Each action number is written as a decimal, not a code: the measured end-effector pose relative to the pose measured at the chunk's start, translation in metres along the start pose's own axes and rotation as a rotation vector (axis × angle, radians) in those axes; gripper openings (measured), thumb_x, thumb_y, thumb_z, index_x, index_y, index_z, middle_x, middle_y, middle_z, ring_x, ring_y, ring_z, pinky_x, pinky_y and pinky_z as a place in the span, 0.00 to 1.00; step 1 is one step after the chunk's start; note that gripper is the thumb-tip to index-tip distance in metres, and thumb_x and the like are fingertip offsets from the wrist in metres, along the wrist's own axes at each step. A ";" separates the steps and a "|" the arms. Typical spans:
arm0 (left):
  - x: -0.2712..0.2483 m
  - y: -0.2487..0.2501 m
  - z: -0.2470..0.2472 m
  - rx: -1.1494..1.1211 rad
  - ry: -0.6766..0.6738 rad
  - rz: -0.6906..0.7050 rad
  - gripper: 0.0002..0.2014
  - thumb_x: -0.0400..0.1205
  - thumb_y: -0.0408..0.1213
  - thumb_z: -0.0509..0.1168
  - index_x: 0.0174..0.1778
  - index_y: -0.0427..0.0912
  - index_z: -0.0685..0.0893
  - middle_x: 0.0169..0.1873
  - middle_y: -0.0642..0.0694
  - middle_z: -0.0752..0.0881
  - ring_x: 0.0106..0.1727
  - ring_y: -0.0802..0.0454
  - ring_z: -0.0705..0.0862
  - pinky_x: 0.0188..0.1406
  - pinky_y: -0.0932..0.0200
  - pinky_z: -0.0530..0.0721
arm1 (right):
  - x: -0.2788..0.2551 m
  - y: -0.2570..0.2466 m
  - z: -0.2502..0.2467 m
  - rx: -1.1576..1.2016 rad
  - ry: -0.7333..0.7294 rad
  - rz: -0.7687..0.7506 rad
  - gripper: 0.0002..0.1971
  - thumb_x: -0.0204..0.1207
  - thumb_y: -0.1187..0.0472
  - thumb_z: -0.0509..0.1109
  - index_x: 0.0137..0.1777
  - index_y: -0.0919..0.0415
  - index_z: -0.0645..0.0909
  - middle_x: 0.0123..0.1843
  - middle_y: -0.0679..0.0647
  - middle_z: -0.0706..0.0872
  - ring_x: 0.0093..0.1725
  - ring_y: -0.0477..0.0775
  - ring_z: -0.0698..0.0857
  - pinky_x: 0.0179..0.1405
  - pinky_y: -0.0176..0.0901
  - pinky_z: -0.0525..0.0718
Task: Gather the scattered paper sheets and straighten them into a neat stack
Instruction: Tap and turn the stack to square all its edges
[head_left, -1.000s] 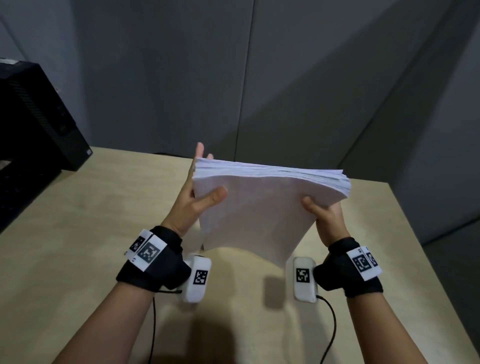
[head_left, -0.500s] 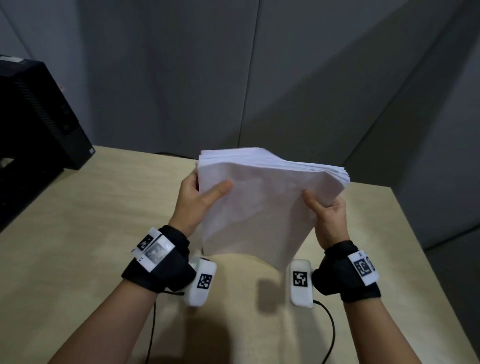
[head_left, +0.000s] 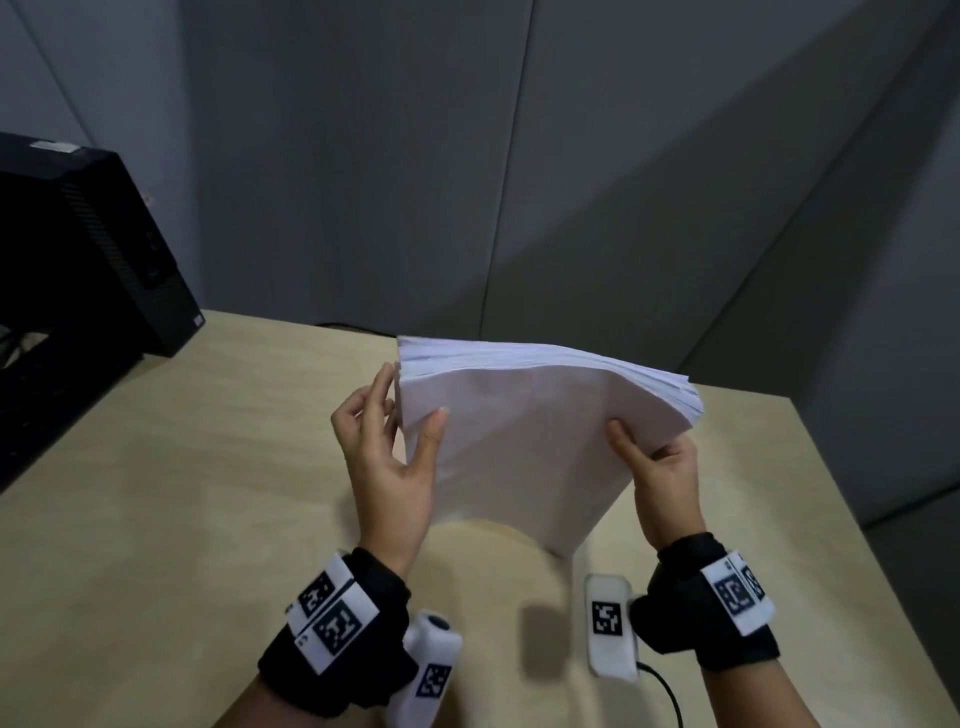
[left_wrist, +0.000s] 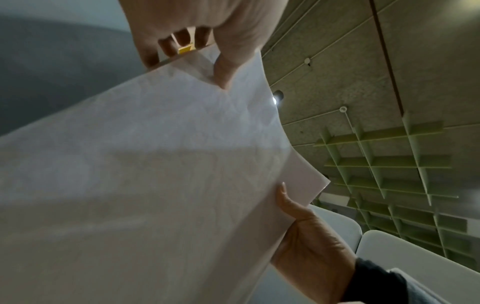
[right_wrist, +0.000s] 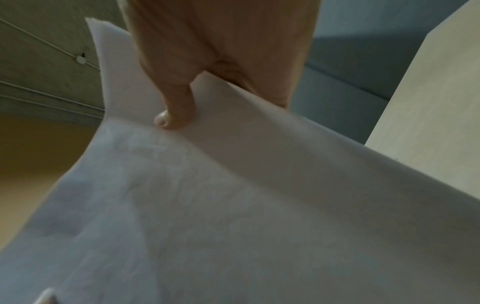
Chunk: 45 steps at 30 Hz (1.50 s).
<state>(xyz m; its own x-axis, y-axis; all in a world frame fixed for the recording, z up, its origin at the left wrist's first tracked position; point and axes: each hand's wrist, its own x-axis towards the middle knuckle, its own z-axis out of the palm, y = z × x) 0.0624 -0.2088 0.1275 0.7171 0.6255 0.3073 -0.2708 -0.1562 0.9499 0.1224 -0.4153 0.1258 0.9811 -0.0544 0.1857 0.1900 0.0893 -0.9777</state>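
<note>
A thick stack of white paper (head_left: 519, 441) stands on edge above the wooden table (head_left: 182, 493), with its top edge bowed and fanned toward the right. My left hand (head_left: 410, 410) holds the stack's left edge: the thumb lies on the front face and the curled fingers sit against the side. My right hand (head_left: 644, 447) grips the right edge, thumb in front and fingers hidden behind. In the left wrist view the stack (left_wrist: 155, 185) fills the frame between the left hand (left_wrist: 207, 59) and the right hand (left_wrist: 298, 222). The right wrist view shows the right thumb (right_wrist: 171, 115) pressed on the stack (right_wrist: 233, 205).
A black computer tower (head_left: 78, 249) stands at the table's far left corner. Grey wall panels (head_left: 467, 182) rise behind the table. The table's right edge (head_left: 857, 519) runs close beside my right hand. Both wrists carry black bands with white camera units.
My left fingers have drawn back from behind the stack's top corner to its left edge. The stack has dipped slightly and its top has bowed more. The right hand keeps its grip.
</note>
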 end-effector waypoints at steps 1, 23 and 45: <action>-0.001 -0.001 -0.001 -0.017 0.017 0.006 0.28 0.71 0.46 0.69 0.67 0.47 0.74 0.55 0.61 0.69 0.56 0.65 0.77 0.63 0.61 0.80 | 0.000 0.001 0.001 0.002 0.012 -0.001 0.11 0.73 0.75 0.67 0.43 0.57 0.82 0.33 0.35 0.90 0.35 0.33 0.85 0.38 0.26 0.82; 0.032 0.018 -0.023 -0.251 -0.442 -0.233 0.13 0.78 0.44 0.57 0.49 0.50 0.87 0.48 0.55 0.90 0.53 0.59 0.86 0.50 0.64 0.81 | 0.006 0.000 -0.001 0.086 -0.054 0.023 0.07 0.61 0.55 0.74 0.38 0.54 0.88 0.35 0.40 0.91 0.37 0.37 0.87 0.37 0.28 0.84; 0.070 0.014 -0.019 -0.060 -0.379 0.144 0.25 0.75 0.20 0.60 0.25 0.58 0.83 0.35 0.65 0.87 0.45 0.69 0.83 0.48 0.75 0.77 | 0.013 -0.002 0.005 0.084 -0.029 0.042 0.35 0.44 0.33 0.80 0.46 0.58 0.83 0.37 0.43 0.92 0.37 0.41 0.88 0.36 0.32 0.85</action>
<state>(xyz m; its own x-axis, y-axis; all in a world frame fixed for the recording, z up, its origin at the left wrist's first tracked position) 0.0963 -0.1530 0.1614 0.8518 0.2732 0.4470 -0.4146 -0.1701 0.8940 0.1351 -0.4114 0.1311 0.9887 -0.0202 0.1483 0.1495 0.1737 -0.9734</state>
